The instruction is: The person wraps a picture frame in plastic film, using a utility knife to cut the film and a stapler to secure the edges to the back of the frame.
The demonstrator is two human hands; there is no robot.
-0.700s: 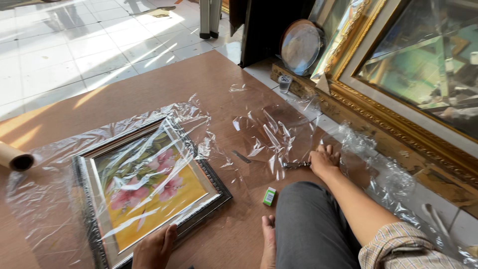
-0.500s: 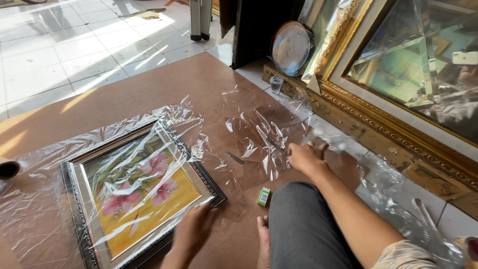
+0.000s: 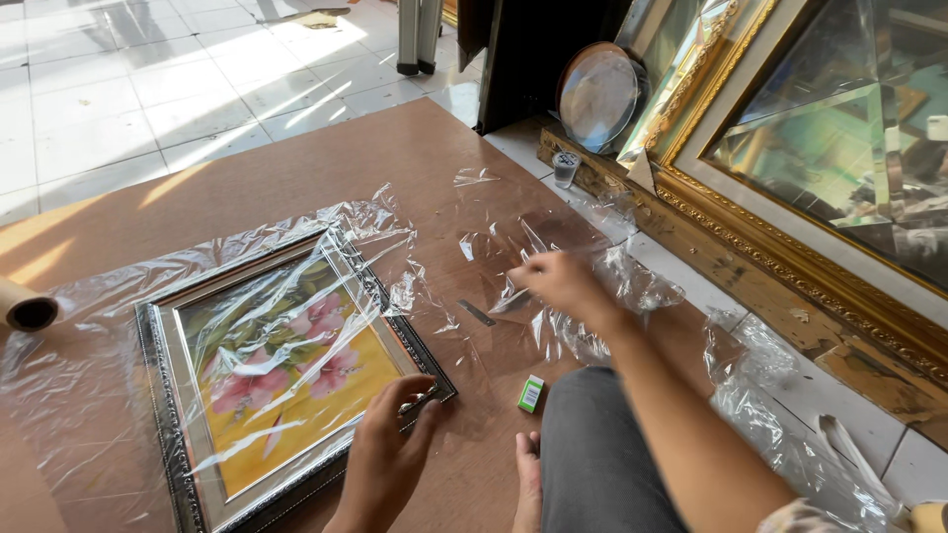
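A silver-framed flower painting [image 3: 276, 380] lies flat on a brown board [image 3: 296, 168], with clear plastic film [image 3: 425, 247] spread over and around it. My left hand [image 3: 385, 449] rests on the frame's near right corner, fingers bent against the edge. My right hand [image 3: 563, 284] is raised just above the board to the right of the frame, pinching a loose piece of the film. A thin dark blade-like tool [image 3: 478, 313] lies on the film just left of that hand.
A small green box [image 3: 531, 393] lies by my grey-clad knee [image 3: 592, 454]. A cardboard roll [image 3: 28, 306] sits at the left edge. Large gold-framed pictures [image 3: 790, 237] lean along the right, with a round plate [image 3: 597, 97] and a small cup [image 3: 564, 168].
My right hand lifted off the board and came left, now pinching film. My left hand slid up along the frame's near corner. The view shifted slightly right.
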